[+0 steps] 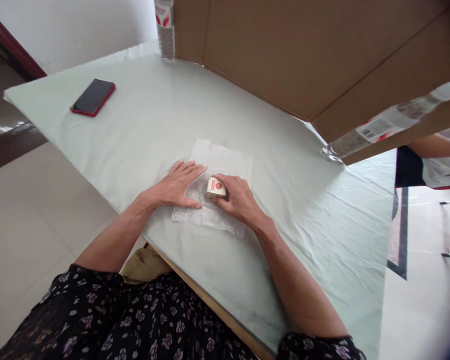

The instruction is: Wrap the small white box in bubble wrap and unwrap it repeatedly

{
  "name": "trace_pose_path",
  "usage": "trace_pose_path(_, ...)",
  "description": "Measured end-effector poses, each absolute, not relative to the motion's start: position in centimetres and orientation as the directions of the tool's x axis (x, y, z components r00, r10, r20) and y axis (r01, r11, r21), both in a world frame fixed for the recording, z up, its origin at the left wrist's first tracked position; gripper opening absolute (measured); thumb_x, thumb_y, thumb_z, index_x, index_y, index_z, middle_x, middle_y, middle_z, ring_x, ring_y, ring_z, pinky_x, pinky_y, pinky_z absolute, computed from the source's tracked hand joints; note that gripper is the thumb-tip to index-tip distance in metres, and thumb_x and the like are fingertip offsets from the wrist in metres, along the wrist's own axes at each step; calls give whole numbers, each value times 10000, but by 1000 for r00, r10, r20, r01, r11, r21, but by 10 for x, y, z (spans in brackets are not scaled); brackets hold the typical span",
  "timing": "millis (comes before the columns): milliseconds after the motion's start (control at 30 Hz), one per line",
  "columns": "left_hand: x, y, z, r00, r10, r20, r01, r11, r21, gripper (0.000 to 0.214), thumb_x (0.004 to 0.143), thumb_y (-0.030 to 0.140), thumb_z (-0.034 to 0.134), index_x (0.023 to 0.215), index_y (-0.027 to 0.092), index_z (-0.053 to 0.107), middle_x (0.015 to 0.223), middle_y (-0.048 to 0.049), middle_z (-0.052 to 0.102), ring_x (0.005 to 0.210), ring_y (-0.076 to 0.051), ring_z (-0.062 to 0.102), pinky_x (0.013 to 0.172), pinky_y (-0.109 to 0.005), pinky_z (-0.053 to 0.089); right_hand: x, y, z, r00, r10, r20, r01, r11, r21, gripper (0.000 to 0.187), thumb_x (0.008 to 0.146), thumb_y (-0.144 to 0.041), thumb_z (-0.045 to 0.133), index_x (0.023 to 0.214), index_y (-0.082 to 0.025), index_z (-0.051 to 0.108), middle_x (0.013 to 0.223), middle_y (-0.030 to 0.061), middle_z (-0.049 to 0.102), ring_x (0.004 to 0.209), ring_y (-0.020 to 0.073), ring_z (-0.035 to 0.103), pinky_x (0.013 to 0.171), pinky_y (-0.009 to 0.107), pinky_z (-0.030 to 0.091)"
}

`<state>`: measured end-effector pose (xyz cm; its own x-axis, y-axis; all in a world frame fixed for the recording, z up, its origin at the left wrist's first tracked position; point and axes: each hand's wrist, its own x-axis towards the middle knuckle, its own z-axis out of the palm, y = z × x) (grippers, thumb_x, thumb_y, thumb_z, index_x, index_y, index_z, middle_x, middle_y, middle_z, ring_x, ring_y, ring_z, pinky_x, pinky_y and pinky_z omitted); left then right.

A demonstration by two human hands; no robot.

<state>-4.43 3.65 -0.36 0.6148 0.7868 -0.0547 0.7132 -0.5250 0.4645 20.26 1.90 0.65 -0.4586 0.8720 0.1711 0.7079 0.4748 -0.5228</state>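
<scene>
A small cream-coloured box (215, 186) with red print is held by my right hand (240, 199), thumb on the near side and fingers on the far side. Beneath it lies a sheet of clear bubble wrap (225, 156), spread over the cloth. To the left of the box, my left hand (180, 184) rests on the wrap's left edge, fingers stretched out and thumb apart, holding nothing. The underside of the box is hidden.
A pale green cloth covers the table (135, 130). Toward the back left lies a phone (93, 97) in a red case. A tall cardboard panel (285, 55) stands behind, with one water bottle (166, 32) at its left and another bottle (382, 125) at its right. Beyond it, a person's arm (440, 146) shows.
</scene>
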Motion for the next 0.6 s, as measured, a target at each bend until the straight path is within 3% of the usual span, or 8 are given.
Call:
trace_pose_path(500, -45, 38, -1, 623, 779, -62, 706, -527, 474, 1068, 741, 664, 720, 1592, 184, 290, 1661, -147, 332, 1568, -386, 200, 1279, -564, 93, 193, 18, -1, -442, 890, 110, 767, 439, -468, 540, 821, -238, 663, 1354, -201, 586, 1230, 122, 714, 1087, 339, 626, 938, 491, 487)
trace_pose_path(600, -45, 38, 1, 620, 781, -69, 712, -524, 469, 1074, 739, 666, 712, 1592, 169, 290, 1664, -152, 326, 1569, -391, 195, 1278, -569, 92, 200, 15, 0, -464, 872, 160, 735, 479, -481, 613, 845, -279, 660, 1433, -198, 507, 1341, 154, 653, 1151, 349, 614, 976, 525, 490)
